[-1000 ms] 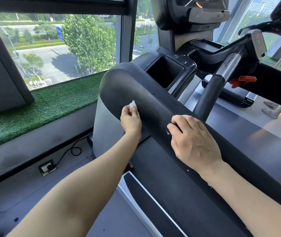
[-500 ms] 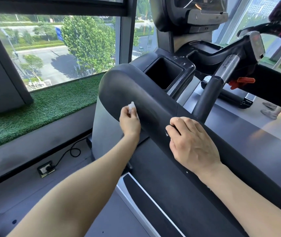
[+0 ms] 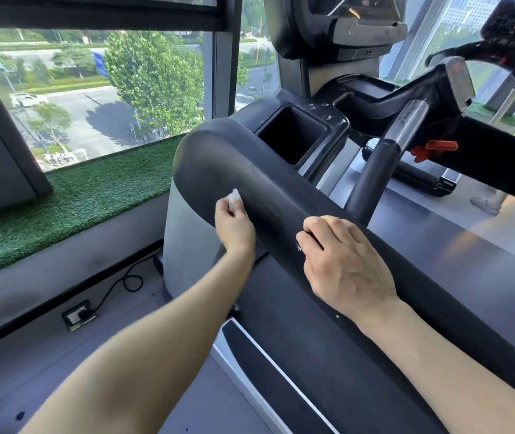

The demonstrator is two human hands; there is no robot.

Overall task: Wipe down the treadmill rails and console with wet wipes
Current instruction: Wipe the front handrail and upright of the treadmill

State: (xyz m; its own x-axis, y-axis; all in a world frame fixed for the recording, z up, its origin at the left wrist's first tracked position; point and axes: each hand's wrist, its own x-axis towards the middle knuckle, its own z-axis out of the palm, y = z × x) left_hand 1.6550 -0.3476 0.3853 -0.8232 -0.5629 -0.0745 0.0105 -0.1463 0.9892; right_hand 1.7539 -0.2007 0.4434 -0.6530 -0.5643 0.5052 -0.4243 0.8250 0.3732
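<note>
Beside a wide window [image 3: 93,89] with a strip of green artificial turf [image 3: 71,202] along its sill stands a black treadmill, its broad padded side rail [image 3: 281,195] running from the lower right up to a rounded end near the glass. Past that rounded end sits the console [image 3: 337,23], with a square cup-holder well [image 3: 290,136] sunk in the tray below it and a chrome-and-black handlebar post [image 3: 384,164] rising beside. On the grey floor by the wall lies a power socket [image 3: 79,314] with a black cable [image 3: 124,280] looping from it. The right hand [image 3: 340,264] rests on top of the side rail, fingers curled over its outer face. The left hand [image 3: 234,227] pinches a small crumpled white wet wipe [image 3: 234,195] and presses it against the rail's outer side, just below the rounded end.
</note>
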